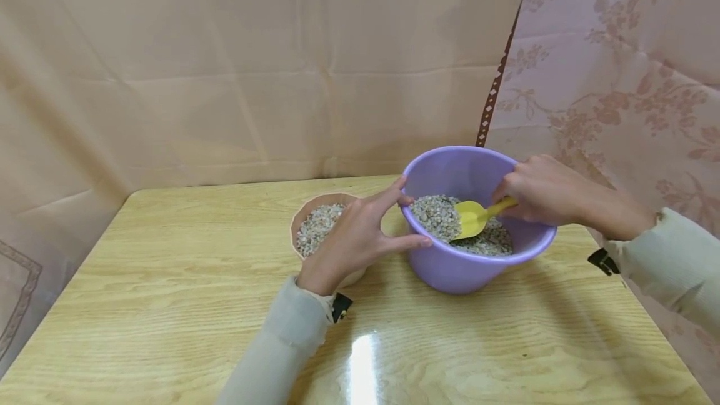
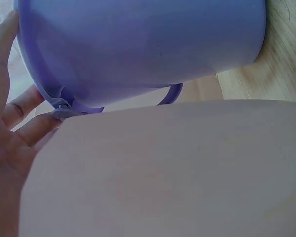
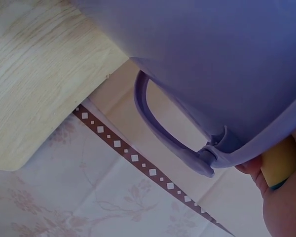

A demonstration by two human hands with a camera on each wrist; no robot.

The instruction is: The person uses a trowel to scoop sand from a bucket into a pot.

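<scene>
While the yellow scoop (image 1: 471,219) sits inside the purple bucket (image 1: 455,277), its blade against a mound of gravel (image 1: 435,216), the right hand (image 1: 540,189) has its fingers wrapped round the scoop's grip. The left hand (image 1: 360,230) holds the bucket's left rim, thumb spread well apart from the other fingers. Next to the bucket stands a bowl (image 1: 295,224) of similar gravel, partly hidden behind that hand (whether the two touch, I cannot tell). Both containers are on the wooden surface (image 1: 185,280), with a curtain (image 1: 225,49) behind.

If the left fingers slipped, a hard push on the scoop could slide or tip the bucket. An overfull or tilted blade could shed stones onto the surface, and a careless left wrist might nudge the bowl.

Only the head view shows the gravel and the blade. Both wrist views reveal the bucket's carry handle (image 3: 155,126), unseen from above; the right one also catches a teal patch beside the scoop's yellow grip.
</scene>
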